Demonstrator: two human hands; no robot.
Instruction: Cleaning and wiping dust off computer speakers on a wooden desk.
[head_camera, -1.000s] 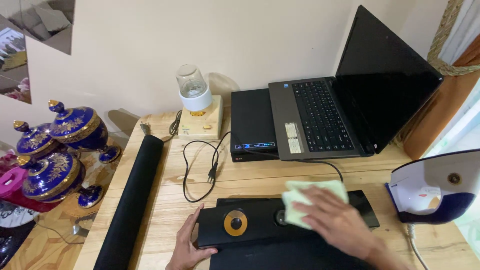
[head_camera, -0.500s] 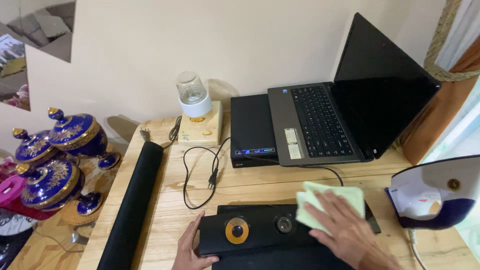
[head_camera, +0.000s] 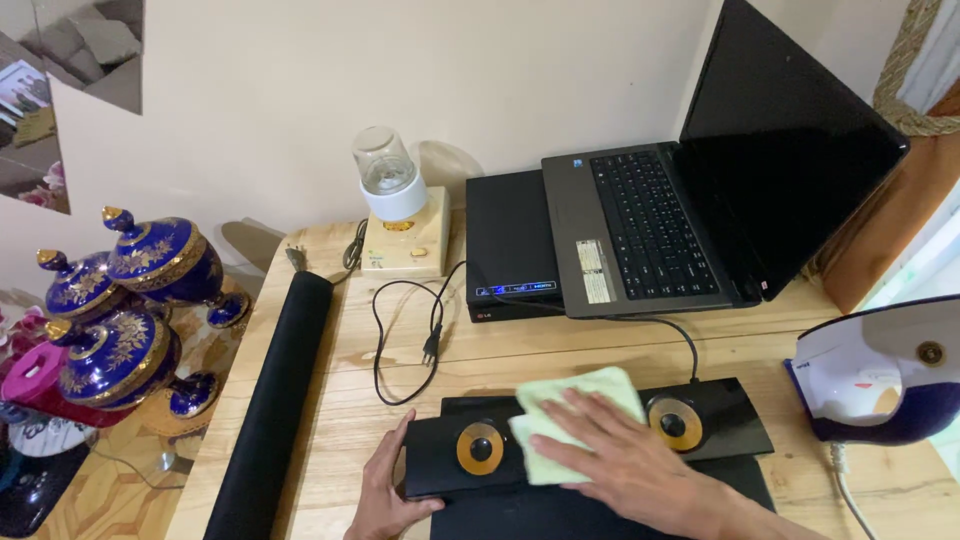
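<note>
Black speaker bar (head_camera: 590, 445): middle hidden beneath green cloth (head_camera: 570, 420) and right hand (head_camera: 620, 465). Flat black panel (head_camera: 560, 505) below it: cut by bottom edge. Iron (head_camera: 885, 375): cropped at right edge.

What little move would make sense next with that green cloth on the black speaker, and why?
Probably slide the green cloth toward the left orange-ringed dial. The right hand presses the cloth flat on the middle of the black speaker, both dials lie uncovered, and the left hand braces the speaker's left end, so it should hold steady.
</note>
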